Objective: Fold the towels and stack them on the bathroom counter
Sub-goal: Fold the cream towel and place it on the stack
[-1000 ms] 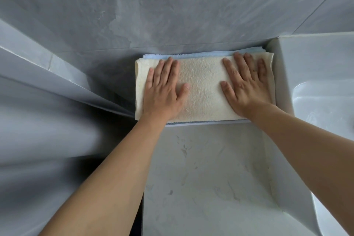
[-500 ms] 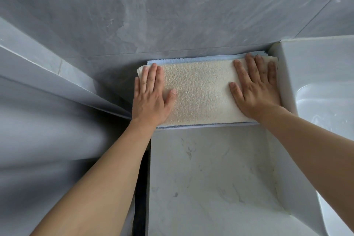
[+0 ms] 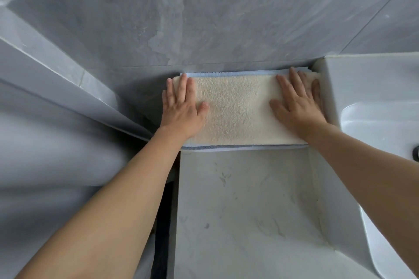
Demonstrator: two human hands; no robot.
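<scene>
My left hand (image 3: 181, 112) lies flat, fingers straight, on the left end of the folded cream towel (image 3: 235, 108). My right hand (image 3: 297, 106) lies flat the same way on its right end, beside the raised white sink (image 3: 367, 97) wall. The cream towel sits on a blue towel (image 3: 226, 147) at the far end of the marble counter (image 3: 244, 210), against the grey tiled wall (image 3: 215, 18).
</scene>
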